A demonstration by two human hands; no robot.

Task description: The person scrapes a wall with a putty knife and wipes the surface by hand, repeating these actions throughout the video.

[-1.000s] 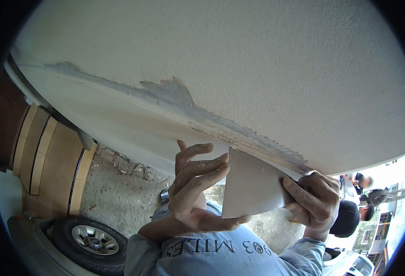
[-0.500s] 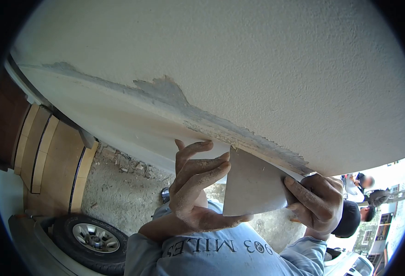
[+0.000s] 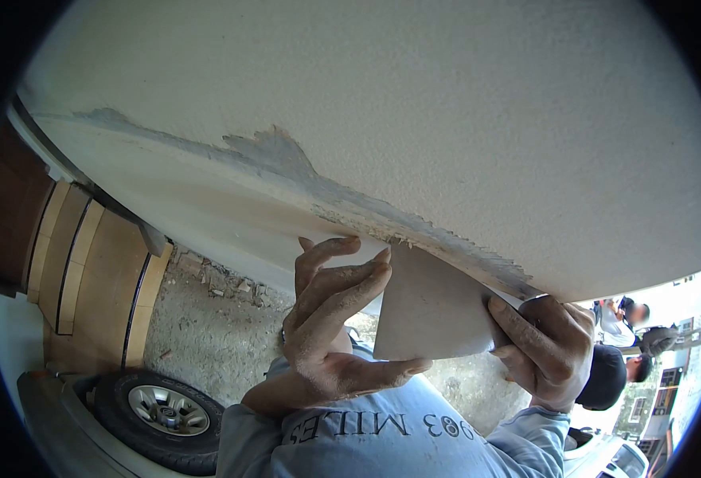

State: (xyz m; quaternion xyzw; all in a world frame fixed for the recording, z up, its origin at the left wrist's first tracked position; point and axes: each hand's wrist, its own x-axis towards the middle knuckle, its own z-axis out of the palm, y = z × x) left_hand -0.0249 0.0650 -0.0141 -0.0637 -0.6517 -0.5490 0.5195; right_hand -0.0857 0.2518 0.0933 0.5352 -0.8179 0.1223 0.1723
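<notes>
A flat grey putty scraper [image 3: 434, 307], a wide trapezoid blade, meets the edge of the pale wall with its upper side. My right hand [image 3: 549, 342] is closed round its narrow right end, which the fingers partly hide. On the other side, my left hand [image 3: 326, 319] holds the wide end: fingertips touch near the upper left corner, and the thumb lies along the lower edge. Dust coats the left fingers. Above the blade, a grey patched strip [image 3: 310, 179] with ragged borders runs along the wall edge. Rough crumbly material shows near the blade's upper left corner.
The textured white wall [image 3: 486, 103] fills the upper view. At lower left are a car wheel [image 3: 167, 410], tan steps [image 3: 99, 279] and rubble [image 3: 215, 279] on concrete ground. Other people [image 3: 605, 374] are at far right, one in a dark cap.
The scraper and both hands have shifted slightly up and left along the wall edge, the left hand a little more. Both hands keep their hold.
</notes>
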